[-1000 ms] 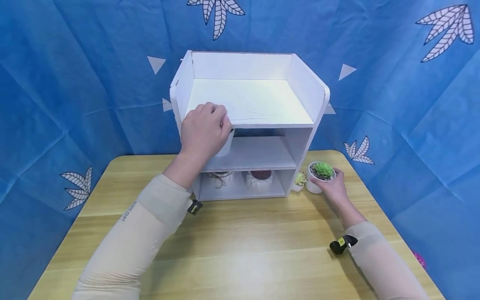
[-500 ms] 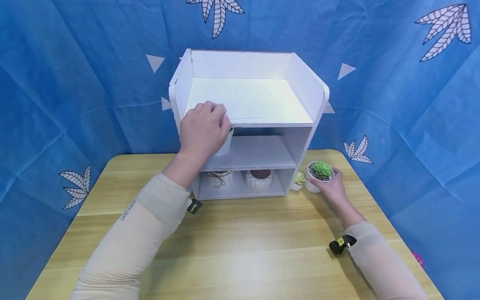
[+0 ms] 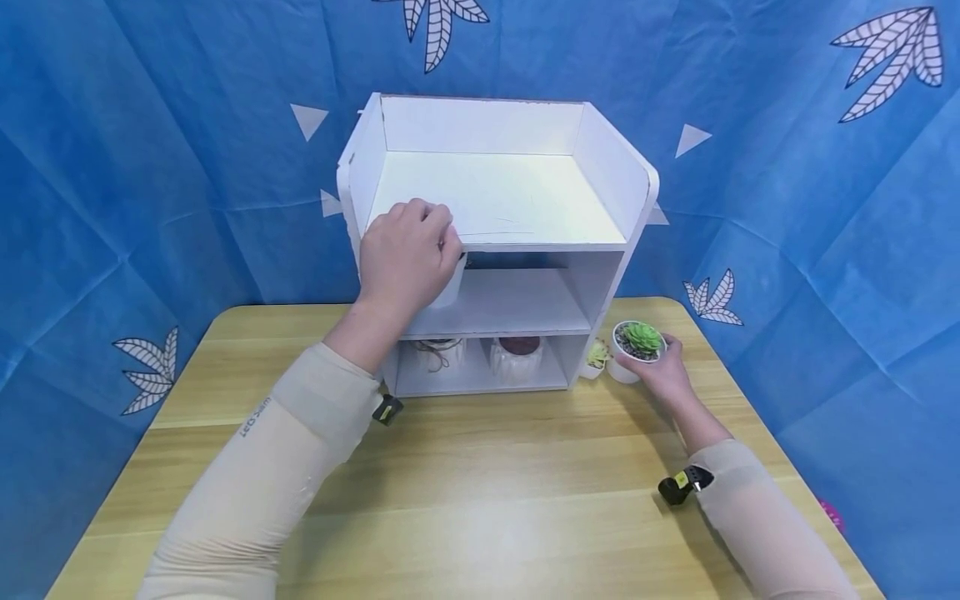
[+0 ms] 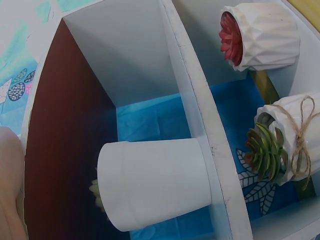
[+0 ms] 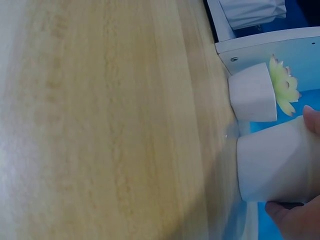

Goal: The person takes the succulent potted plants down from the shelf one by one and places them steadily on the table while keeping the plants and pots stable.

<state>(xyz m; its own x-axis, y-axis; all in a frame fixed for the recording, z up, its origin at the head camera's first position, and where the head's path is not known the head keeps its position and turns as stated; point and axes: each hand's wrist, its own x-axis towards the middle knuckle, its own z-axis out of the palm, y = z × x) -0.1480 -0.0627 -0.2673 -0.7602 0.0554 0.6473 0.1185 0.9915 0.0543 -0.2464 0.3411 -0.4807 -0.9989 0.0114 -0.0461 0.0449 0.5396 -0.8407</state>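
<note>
Two bare hands are reaching forward, well apart. The right hand [image 3: 660,371] is pinching a round white pot [image 5: 275,165] between thumb and fingers near its rim; a green succulent [image 3: 642,337] is showing inside, and the pot seems to be standing on the table [image 3: 487,467]. Just beside this grip, toward the white shelf [image 3: 517,302], a smaller pot [image 5: 252,95] is standing with a yellow-green plant [image 5: 284,90]. The left hand [image 3: 405,258] is resting at the front edge of the top board [image 3: 517,196]; whether its fingers are gripping, I cannot tell. Below this hand, a plain white pot [image 4: 155,182] is standing in the middle compartment. Lower still, a twine-tied pot [image 4: 290,135] and, more to the right, a red-plant pot [image 4: 270,37] are standing.
</note>
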